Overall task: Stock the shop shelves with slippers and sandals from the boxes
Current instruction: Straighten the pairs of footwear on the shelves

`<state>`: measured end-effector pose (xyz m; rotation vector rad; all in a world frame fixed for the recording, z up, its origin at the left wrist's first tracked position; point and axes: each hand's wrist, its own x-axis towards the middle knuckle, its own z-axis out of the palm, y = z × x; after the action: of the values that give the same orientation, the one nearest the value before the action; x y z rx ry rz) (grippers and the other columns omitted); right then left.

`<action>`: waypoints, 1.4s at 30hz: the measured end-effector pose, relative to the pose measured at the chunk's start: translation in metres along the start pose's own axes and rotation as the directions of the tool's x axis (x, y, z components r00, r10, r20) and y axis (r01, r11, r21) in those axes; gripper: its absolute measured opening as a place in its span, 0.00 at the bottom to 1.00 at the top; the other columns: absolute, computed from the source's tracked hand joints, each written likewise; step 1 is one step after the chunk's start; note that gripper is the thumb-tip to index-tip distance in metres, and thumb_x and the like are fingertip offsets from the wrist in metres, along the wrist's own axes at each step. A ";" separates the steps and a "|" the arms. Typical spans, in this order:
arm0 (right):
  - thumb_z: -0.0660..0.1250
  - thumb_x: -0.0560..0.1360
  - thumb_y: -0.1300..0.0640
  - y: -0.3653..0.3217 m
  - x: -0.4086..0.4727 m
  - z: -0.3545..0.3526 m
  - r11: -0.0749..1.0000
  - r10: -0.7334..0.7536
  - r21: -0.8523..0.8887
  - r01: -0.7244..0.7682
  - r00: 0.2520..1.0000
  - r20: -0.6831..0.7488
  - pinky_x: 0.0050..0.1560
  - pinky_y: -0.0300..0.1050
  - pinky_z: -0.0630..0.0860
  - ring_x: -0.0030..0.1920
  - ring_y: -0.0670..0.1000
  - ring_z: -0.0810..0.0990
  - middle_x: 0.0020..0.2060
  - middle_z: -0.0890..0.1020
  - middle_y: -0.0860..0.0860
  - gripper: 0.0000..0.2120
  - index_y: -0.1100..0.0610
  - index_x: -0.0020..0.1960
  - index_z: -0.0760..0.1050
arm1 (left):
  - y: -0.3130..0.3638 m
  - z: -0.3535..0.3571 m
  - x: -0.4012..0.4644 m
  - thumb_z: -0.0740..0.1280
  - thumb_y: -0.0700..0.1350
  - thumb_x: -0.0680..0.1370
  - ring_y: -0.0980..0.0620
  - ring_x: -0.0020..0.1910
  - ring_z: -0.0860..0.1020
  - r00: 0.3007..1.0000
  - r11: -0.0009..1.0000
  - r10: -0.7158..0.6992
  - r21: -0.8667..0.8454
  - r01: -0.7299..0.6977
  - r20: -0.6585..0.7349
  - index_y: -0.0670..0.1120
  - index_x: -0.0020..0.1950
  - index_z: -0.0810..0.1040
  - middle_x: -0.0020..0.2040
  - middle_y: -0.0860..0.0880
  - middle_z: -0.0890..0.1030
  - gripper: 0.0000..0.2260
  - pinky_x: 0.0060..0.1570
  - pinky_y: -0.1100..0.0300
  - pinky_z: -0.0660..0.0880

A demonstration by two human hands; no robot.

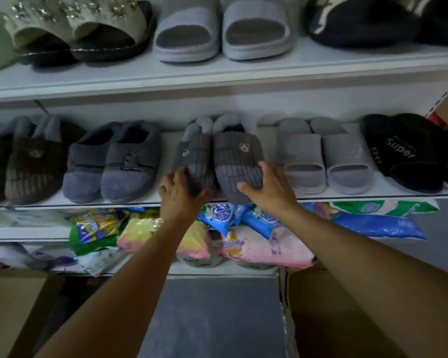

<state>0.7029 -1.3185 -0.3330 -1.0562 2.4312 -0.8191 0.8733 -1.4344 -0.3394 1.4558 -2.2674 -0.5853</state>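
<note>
left hand (183, 193) and right hand (265, 188) each grip a grey bear slipper (237, 161); toes should line up with the shelf edge (347, 196).

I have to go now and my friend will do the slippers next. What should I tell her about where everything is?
Left hand: fingers over the toe of the left grey bear slipper on the middle shelf.
Right hand: fingers curled round the toe of the right grey bear slipper; that toe sticks out over the shelf edge.
Done: the middle shelf holds brown, blue-grey, grey bear, grey slide and black pairs; the top shelf has pairs too.
Left: probably push the bear pair back and straighten it. Cardboard boxes stand below; what is inside them cannot be seen.
</note>
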 end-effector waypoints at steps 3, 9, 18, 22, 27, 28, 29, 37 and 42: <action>0.67 0.67 0.33 -0.024 0.005 0.016 0.985 0.016 -0.169 -0.034 0.994 -0.106 0.64 0.57 0.66 0.69 0.62 0.61 0.69 0.61 0.57 0.43 0.53 0.72 0.57 | 0.000 0.001 0.020 0.70 0.60 0.70 0.38 0.63 0.67 0.999 0.996 0.028 0.086 -0.030 0.017 0.45 0.71 0.63 0.66 0.41 0.66 0.35 0.60 0.48 0.66; 0.67 0.69 0.36 -0.043 0.023 0.040 0.954 0.128 -0.264 -0.143 0.989 -0.075 0.62 0.58 0.67 0.69 0.66 0.60 0.72 0.56 0.60 0.45 0.55 0.75 0.50 | -0.002 -0.002 0.053 0.67 0.61 0.71 0.37 0.64 0.65 0.997 0.995 -0.021 0.101 0.014 0.073 0.46 0.70 0.62 0.68 0.42 0.65 0.33 0.57 0.45 0.69; 0.64 0.74 0.43 -0.046 0.038 0.032 0.955 0.268 -0.110 -0.275 0.961 -0.074 0.65 0.54 0.65 0.69 0.65 0.62 0.69 0.62 0.65 0.36 0.59 0.74 0.55 | -0.016 -0.007 0.062 0.66 0.61 0.72 0.37 0.65 0.63 0.994 0.990 -0.075 0.124 0.065 0.078 0.45 0.70 0.59 0.68 0.43 0.63 0.33 0.58 0.42 0.67; 0.67 0.72 0.44 -0.041 0.044 0.028 0.965 0.227 -0.125 -0.230 0.973 -0.035 0.65 0.55 0.66 0.68 0.66 0.64 0.67 0.65 0.65 0.37 0.55 0.74 0.55 | -0.018 -0.007 0.063 0.66 0.60 0.73 0.37 0.64 0.63 0.995 0.993 -0.064 0.108 0.055 0.083 0.45 0.69 0.60 0.67 0.42 0.63 0.32 0.58 0.43 0.67; 0.66 0.72 0.40 -0.045 0.047 0.023 0.961 0.228 -0.160 -0.224 0.974 0.003 0.64 0.55 0.66 0.68 0.66 0.64 0.68 0.65 0.64 0.37 0.54 0.74 0.55 | -0.021 -0.010 0.067 0.67 0.60 0.72 0.37 0.64 0.63 0.993 0.993 -0.074 0.098 0.065 0.088 0.45 0.70 0.60 0.67 0.42 0.63 0.33 0.58 0.42 0.67; 0.66 0.70 0.36 -0.047 0.046 0.025 0.959 0.233 -0.170 -0.228 0.972 0.012 0.65 0.56 0.66 0.68 0.65 0.63 0.69 0.64 0.64 0.41 0.55 0.74 0.54 | -0.021 -0.010 0.066 0.67 0.60 0.72 0.37 0.65 0.63 0.993 0.993 -0.072 0.097 0.063 0.092 0.45 0.70 0.60 0.67 0.42 0.63 0.33 0.58 0.42 0.67; 0.66 0.67 0.32 -0.049 0.045 0.027 0.954 0.245 -0.181 -0.237 0.969 0.023 0.66 0.57 0.65 0.69 0.65 0.62 0.70 0.62 0.63 0.47 0.55 0.75 0.52 | -0.021 -0.010 0.066 0.67 0.61 0.72 0.37 0.65 0.63 0.993 0.994 -0.071 0.091 0.062 0.097 0.46 0.70 0.60 0.68 0.42 0.63 0.34 0.58 0.42 0.67; 0.71 0.61 0.30 -0.055 0.043 0.042 0.926 0.246 -0.288 -0.244 0.969 -0.029 0.65 0.55 0.65 0.67 0.65 0.63 0.69 0.59 0.64 0.57 0.57 0.75 0.48 | -0.032 -0.023 0.073 0.68 0.64 0.71 0.36 0.68 0.62 0.972 0.999 0.023 0.028 -0.031 0.236 0.50 0.74 0.61 0.71 0.41 0.62 0.37 0.67 0.47 0.62; 0.72 0.61 0.32 -0.054 0.046 0.037 0.926 0.250 -0.296 -0.235 0.968 0.016 0.66 0.55 0.64 0.68 0.66 0.62 0.70 0.58 0.64 0.57 0.55 0.76 0.46 | -0.045 -0.033 0.072 0.71 0.60 0.71 0.37 0.70 0.60 0.944 0.992 0.123 -0.015 -0.125 0.308 0.52 0.76 0.57 0.74 0.42 0.59 0.39 0.69 0.48 0.60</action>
<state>0.7215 -1.3955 -0.3313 -0.8333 2.6225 -0.3534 0.8969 -1.5216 -0.3288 1.2852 -2.5766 -0.8168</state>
